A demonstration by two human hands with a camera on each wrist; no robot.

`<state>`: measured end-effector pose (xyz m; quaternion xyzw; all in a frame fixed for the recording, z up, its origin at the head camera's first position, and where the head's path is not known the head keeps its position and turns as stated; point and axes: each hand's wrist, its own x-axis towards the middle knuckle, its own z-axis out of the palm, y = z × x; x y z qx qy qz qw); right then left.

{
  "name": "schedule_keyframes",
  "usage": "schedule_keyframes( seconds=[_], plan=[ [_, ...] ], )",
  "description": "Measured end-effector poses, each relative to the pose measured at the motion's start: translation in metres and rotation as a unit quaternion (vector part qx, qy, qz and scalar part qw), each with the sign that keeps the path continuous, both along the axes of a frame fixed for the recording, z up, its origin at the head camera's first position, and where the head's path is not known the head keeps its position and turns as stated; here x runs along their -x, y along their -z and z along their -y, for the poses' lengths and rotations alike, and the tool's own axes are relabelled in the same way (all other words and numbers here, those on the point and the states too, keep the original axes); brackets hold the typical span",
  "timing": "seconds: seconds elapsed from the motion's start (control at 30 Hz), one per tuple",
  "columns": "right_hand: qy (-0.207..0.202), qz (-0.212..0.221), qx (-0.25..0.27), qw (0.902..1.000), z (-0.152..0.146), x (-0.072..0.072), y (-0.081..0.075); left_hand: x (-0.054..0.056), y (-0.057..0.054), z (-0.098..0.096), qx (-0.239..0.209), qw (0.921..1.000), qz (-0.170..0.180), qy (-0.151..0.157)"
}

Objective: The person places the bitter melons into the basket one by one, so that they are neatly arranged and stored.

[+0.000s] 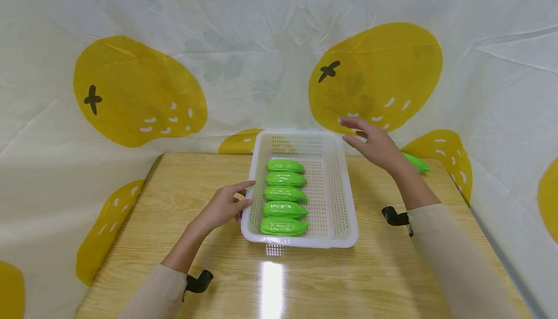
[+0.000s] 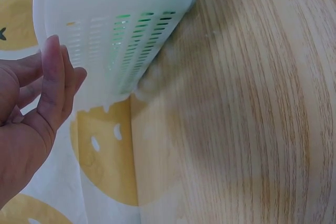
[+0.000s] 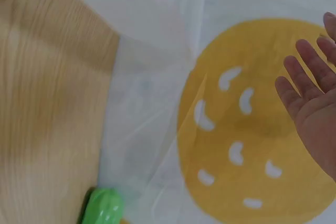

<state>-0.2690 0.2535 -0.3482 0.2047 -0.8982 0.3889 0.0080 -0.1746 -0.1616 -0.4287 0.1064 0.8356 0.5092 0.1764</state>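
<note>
A white perforated plastic basket [image 1: 338, 237] stands on the wooden table, with several glossy, ridged green bitter melons [image 1: 285, 194] lying crosswise in a column along its left side. My left hand [image 1: 224, 205] is at the basket's left rim, index finger and thumb touching its edge. In the left wrist view, the fingers [image 2: 52, 85] lie against the outer wall without curling round it. My right hand [image 1: 372, 144] is raised beside the far right corner of the basket, fingers spread and holding nothing. One more bitter melon [image 1: 417, 162] lies beyond the right wrist, partly hidden by it.
A white cloth [image 1: 261, 82] with large yellow fruit prints hangs behind the table and along its sides. The wooden table [image 1: 196, 174] ends against it at the back. Small black wrist mounts [image 1: 199, 281] stick out from both sleeves.
</note>
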Motion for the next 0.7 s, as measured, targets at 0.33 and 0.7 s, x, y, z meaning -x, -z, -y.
schedule_keyframes(
  seconds=[0.33,0.7],
  plan=[
    [0.072,0.008,-0.022,0.9972,-0.074,-0.007,0.018,0.0,0.001,0.0,0.002,1.0,-0.002,0.002],
    [0.146,0.087,-0.095,0.9809,-0.133,-0.013,0.046,0.0,0.0,0.0,0.004,1.0,-0.001,0.001]
  ],
)
